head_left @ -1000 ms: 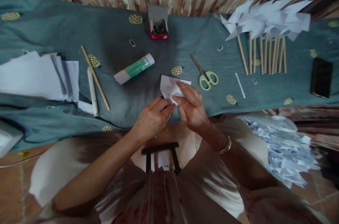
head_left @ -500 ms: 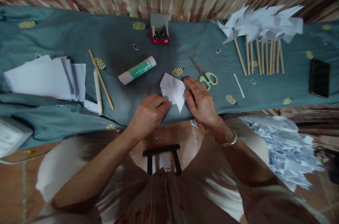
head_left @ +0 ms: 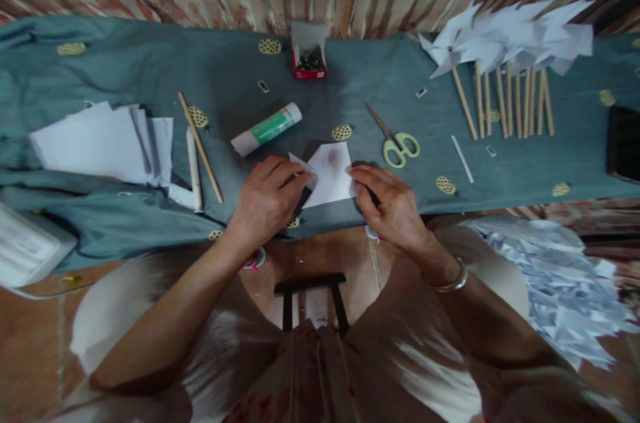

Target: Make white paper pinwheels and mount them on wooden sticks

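Observation:
A small piece of folded white paper (head_left: 331, 175) lies on the teal tablecloth (head_left: 240, 206) in front of me, with a pointed flap at its left side. My left hand (head_left: 270, 195) pinches that left flap between thumb and fingers. On the opposite side, my right hand (head_left: 387, 199) pinches the paper's right edge; a silver bracelet is on that wrist. Just beyond the paper lie a green and white glue stick (head_left: 270, 128) at the left and scissors (head_left: 395, 139) with light green handles at the right.
A red box (head_left: 309, 66) of small metal pieces stands open at the back. Paper pinwheels (head_left: 515, 39) on wooden sticks lie back right, a phone (head_left: 625, 143) beyond. Stacked white paper (head_left: 95, 143) and a wooden stick (head_left: 200, 146) lie left. Many folded papers (head_left: 570, 289) hang below right.
The paper has been turned, so its point no longer faces me and a flap now shows at its left. My left hand has shifted slightly up and left. The view has moved a little.

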`<action>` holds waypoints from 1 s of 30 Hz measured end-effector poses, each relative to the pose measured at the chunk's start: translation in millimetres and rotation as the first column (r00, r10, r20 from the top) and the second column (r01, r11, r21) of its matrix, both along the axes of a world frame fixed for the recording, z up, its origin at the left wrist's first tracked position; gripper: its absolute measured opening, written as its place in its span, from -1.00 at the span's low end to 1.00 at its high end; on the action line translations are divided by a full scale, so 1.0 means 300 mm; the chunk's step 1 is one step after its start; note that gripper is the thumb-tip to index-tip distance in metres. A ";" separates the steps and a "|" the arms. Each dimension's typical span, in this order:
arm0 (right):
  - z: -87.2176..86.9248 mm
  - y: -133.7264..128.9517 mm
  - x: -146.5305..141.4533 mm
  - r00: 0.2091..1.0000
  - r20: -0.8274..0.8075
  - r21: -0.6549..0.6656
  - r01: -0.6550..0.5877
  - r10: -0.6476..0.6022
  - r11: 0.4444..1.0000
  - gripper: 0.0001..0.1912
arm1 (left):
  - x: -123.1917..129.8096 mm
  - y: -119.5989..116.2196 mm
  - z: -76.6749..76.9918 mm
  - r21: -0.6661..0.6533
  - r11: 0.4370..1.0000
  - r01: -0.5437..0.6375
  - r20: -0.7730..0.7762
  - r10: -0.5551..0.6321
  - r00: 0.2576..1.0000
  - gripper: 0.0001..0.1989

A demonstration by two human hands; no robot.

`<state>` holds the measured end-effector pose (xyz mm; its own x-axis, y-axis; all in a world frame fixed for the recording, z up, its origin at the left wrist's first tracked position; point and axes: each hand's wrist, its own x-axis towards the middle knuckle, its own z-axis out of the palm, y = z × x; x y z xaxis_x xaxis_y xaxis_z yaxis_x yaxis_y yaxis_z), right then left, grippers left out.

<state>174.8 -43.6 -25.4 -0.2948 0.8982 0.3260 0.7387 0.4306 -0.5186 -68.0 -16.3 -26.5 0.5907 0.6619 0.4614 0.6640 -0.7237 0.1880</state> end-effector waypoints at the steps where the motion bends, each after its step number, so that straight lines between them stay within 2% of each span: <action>1: 0.001 -0.002 -0.001 1.000 0.000 0.003 -0.001 0.001 1.000 -0.70 | 0.009 -0.009 0.004 -0.009 1.000 0.014 0.008 -0.014 1.000 -0.82; 6: 0.006 -0.006 -0.006 1.000 0.007 0.002 -0.006 0.006 1.000 -0.69 | 0.068 -0.047 0.010 -0.060 0.992 0.113 -0.024 -0.115 0.993 -0.83; 11: 0.014 -0.011 -0.012 1.000 -0.002 -0.010 -0.025 0.025 1.000 -0.69 | 0.094 -0.050 -0.001 -0.029 0.993 0.111 -0.073 -0.113 0.991 -0.84; 17: 0.033 -0.011 0.016 0.996 -0.037 -0.099 -0.080 0.077 0.992 -0.67 | 0.097 -0.051 -0.005 -0.042 0.991 0.126 -0.092 -0.130 0.987 -0.82; 22: 0.054 -0.007 0.053 0.988 0.023 -0.169 -0.145 0.151 0.975 -0.62 | 0.087 -0.053 -0.001 -0.065 0.988 0.137 -0.079 -0.142 0.987 -0.81; 30: 0.043 -0.021 0.051 0.964 0.041 -0.169 -0.252 0.262 0.953 -0.58 | 0.055 -0.081 0.010 -0.035 0.982 0.188 -0.093 -0.190 0.977 -0.84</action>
